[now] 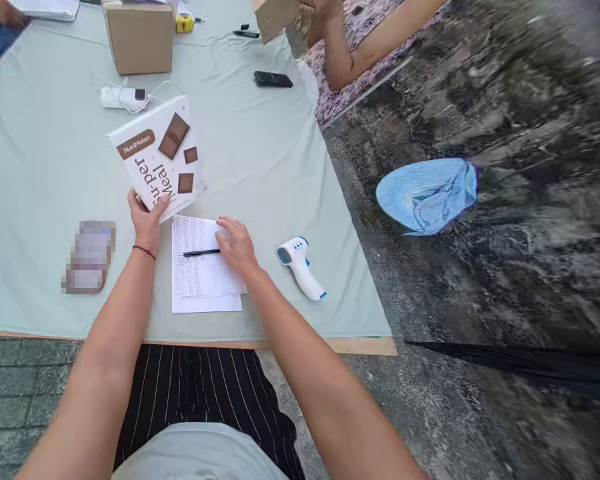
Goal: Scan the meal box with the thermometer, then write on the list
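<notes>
**Left hand on box, right hand on pen and papers**

Head view, looking down on a table (40, 167) covered with a pale green cloth.

Left hand (146, 220) — grasping the near corner of a white box (157, 157) printed with brown squares and brown lettering. Thumb lies on the top face, the other fingers are under the edge. The box is tilted up off the cloth, sitting at 12 o'clock from the hand. A thin red band circles the wrist.

Right hand (236, 243) — lies flat, palm down, fingers loosely spread, on a stack of printed papers (203, 277). Fingertips touch the right end of a black pen (201, 253), which lies across the papers and points to 9 o'clock. The hand is not closed round the pen.

Papers lie just beside the box, at its 6 o'clock; the box's near edge overlaps their top margin.

Surroundings:
- White and blue thermometer gun (300, 267) at 3 o'clock of the right hand, near but apart, flat on the cloth.
- Blurred patch (89, 257) at 8 o'clock of the left hand — cannot tell what it is.
- White power strip (123, 98) with cable at 12 o'clock of the box, a brown carton (139, 37) beyond it.
- Black phone (273, 79) at 1 o'clock of the box, well apart.
- Another person's arm (370, 47) at the far right table edge.
- Blue hat (427, 195) on the ground, at 3 o'clock of the table.
</notes>
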`<state>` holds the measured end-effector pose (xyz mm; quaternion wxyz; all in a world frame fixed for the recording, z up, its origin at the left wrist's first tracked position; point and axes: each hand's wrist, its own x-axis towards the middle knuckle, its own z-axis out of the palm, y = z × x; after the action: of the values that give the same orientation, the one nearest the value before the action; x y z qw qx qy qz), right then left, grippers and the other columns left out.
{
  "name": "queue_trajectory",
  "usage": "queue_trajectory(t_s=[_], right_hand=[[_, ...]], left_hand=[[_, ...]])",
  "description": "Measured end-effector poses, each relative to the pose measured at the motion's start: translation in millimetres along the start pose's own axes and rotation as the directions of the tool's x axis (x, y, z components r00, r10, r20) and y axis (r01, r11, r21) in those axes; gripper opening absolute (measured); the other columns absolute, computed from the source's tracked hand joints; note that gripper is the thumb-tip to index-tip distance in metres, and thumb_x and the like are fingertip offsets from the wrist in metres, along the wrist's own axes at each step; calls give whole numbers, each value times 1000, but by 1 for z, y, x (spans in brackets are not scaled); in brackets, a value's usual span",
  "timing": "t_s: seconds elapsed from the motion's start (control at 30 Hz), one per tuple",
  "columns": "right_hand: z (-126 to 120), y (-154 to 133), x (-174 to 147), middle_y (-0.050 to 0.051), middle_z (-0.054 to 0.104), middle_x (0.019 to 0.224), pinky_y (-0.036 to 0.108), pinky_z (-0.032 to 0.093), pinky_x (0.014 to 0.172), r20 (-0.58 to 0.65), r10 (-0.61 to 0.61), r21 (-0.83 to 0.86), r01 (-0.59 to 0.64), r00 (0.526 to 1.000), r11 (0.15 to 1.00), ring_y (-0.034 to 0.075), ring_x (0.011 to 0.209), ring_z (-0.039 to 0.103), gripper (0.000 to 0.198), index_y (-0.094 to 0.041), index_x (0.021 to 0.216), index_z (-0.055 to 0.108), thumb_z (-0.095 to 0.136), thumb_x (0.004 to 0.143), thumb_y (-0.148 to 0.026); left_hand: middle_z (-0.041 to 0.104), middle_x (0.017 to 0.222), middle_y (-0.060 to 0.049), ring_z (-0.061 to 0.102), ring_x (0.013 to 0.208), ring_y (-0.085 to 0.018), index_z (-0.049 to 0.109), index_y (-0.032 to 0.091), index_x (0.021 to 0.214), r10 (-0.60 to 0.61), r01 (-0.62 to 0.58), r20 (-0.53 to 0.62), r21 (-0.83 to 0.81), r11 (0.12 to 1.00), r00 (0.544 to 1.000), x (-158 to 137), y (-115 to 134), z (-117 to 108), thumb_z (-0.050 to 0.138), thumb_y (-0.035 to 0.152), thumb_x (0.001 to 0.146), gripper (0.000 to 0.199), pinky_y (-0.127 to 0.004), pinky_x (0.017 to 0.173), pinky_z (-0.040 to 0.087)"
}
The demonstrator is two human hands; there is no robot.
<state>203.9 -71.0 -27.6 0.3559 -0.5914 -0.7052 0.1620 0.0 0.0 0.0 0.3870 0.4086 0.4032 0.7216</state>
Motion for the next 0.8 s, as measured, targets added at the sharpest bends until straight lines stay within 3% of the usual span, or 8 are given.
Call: queue_trajectory(t_s=[0.2, 0.37, 0.53, 0.67, 0.73, 0.8], right_hand=[[19, -14, 17, 14, 62, 127, 48, 40, 104, 98, -45, -96, 54, 994, 994, 28, 116, 54, 35, -20, 121, 63, 42, 96, -33], [16, -26, 0, 14, 56, 121, 48, 38, 101, 151, -96, -173, 122, 984, 977, 30, 110, 48, 41, -20, 128, 61, 44, 97, -42], [10, -42, -15, 16, 56, 121, 47, 39, 101, 166, -63, -205, 97, 984, 974, 30, 110, 48, 41, -17, 126, 61, 46, 97, -42], [-14, -39, -37, 13, 59, 122, 49, 36, 107, 21, -80, -132, 82, 997, 988, 28, 116, 50, 38, -21, 125, 60, 43, 98, -40], [-40, -23, -59, 13, 58, 122, 49, 38, 106, -140, 11, -95, -25, 990, 995, 27, 118, 51, 40, -22, 127, 57, 44, 96, -44], [-70, 5, -79, 14, 58, 118, 52, 38, 106, -284, 167, -109, -205, 944, 973, 30, 116, 52, 48, -19, 124, 57, 51, 89, -53]], left_hand=[[62, 119, -4, 60, 120, -23, 48, 26, 118, 17, -27, 148, 62, 998, 989, -7, -3, -9, 86, 58, 60, 76, -34, 102, 49], [62, 126, -5, 60, 122, -24, 48, 28, 127, -32, 20, 199, 63, 998, 980, -3, -6, -10, 85, 58, 63, 80, -36, 104, 50], [64, 129, -7, 60, 124, -26, 54, 24, 127, -84, 71, 340, 51, 996, 937, -2, -1, -6, 80, 57, 70, 71, -38, 105, 50], [64, 129, -9, 60, 124, -29, 53, 23, 131, -151, 134, 412, 68, 989, 899, -10, -3, -3, 78, 59, 71, 74, -42, 105, 50], [65, 128, -10, 61, 122, -30, 52, 22, 132, -185, 163, 398, 90, 983, 899, -18, -4, -2, 76, 62, 71, 77, -44, 104, 50], [64, 129, -12, 59, 124, -31, 51, 20, 133, -202, 162, 387, 135, 978, 899, -26, -4, -1, 76, 64, 71, 80, -44, 105, 48]])
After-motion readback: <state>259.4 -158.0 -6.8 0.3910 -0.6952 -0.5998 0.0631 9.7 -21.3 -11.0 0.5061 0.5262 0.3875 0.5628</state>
